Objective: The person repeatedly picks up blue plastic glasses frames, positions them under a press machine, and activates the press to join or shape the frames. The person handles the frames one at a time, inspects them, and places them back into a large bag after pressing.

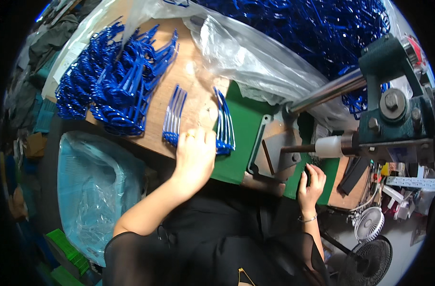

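My left hand [194, 155] is closed over the lower ends of a small group of glossy blue bent-wire pieces [224, 119] on the bench. More blue wire legs [175, 112] stick out past the other side of this hand. The fingertips are partly hidden against the wire. My right hand [312, 185] rests at the right edge of the green mat [241, 128], beside the bench press [389, 109]. Its thumb and fingers are apart and slightly bent, and I make out nothing held in them. The press's rod with a white collar [328, 147] points at a metal plate [280, 152] between my hands.
A large heap of blue wire pieces [117, 81] lies at the left of the wooden bench. Clear plastic sheeting [246, 52] edges another big blue pile [298, 28] behind. A light-blue basket [69, 190] lined with plastic stands lower left. Two fans [369, 223] are at lower right.
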`<state>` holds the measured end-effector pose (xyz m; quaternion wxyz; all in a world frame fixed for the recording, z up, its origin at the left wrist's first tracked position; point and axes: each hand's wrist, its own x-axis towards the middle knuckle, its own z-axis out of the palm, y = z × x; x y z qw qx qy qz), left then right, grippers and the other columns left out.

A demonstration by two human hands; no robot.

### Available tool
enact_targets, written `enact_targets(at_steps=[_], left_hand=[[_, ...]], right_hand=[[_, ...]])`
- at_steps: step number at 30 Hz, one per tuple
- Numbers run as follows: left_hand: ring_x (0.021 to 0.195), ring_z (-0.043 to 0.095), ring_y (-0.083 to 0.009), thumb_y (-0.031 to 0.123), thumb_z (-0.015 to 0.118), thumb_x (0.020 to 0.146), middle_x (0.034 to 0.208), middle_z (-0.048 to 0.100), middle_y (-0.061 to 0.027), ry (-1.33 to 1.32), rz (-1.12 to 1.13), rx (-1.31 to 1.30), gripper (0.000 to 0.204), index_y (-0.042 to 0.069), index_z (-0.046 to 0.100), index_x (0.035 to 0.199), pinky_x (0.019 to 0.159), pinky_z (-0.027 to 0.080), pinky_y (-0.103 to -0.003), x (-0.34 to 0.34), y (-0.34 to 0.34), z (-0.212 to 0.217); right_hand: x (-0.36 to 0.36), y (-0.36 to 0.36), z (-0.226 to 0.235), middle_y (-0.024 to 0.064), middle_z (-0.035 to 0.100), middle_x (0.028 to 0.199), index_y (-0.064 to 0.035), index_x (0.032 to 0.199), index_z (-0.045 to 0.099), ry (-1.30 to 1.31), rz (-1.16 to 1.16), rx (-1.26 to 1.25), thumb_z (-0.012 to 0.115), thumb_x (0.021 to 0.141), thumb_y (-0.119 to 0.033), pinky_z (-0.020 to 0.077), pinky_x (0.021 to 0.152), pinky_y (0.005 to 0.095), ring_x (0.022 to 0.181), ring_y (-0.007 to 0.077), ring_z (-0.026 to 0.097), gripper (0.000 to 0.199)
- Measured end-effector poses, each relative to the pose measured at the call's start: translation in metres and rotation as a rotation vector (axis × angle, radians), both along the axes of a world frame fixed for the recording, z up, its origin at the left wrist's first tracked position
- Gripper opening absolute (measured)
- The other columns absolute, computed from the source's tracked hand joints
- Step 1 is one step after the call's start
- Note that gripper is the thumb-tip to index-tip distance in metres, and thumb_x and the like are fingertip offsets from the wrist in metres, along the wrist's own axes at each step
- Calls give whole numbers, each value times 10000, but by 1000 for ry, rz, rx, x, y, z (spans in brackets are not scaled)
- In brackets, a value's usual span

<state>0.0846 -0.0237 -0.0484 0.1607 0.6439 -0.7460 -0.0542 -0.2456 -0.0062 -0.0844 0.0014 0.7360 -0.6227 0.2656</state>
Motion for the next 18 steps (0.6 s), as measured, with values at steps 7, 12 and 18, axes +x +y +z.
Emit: enact_targets(at_steps=[7,12,18], left_hand=[[867,504,-343,-65,526,635,855,537,-167,111,-228,-104,292,-5,551,920,797,405,-397,39,-1,70],[875,480,-337,-69,471,747,869,510,-155,-202,-7,-305,204,24,524,922,806,390,-397,178,-66,101],[915,485,-342,-12,508,759,912,531,-161,-128,-96,54,169,39,532,918,845,373,-402,223,-80,78]], right_hand=[[-2,4,-3,130,577,1015,-29,1012,611,-31,18,8,598,797,-69,423,808,376,922,301,520,220],[1,6,-4,127,576,1003,-33,999,613,-57,17,-13,601,790,-70,428,798,376,914,299,520,213],[2,8,-2,131,575,984,-42,968,614,-78,-9,1,612,760,-66,434,790,381,898,309,523,209]])
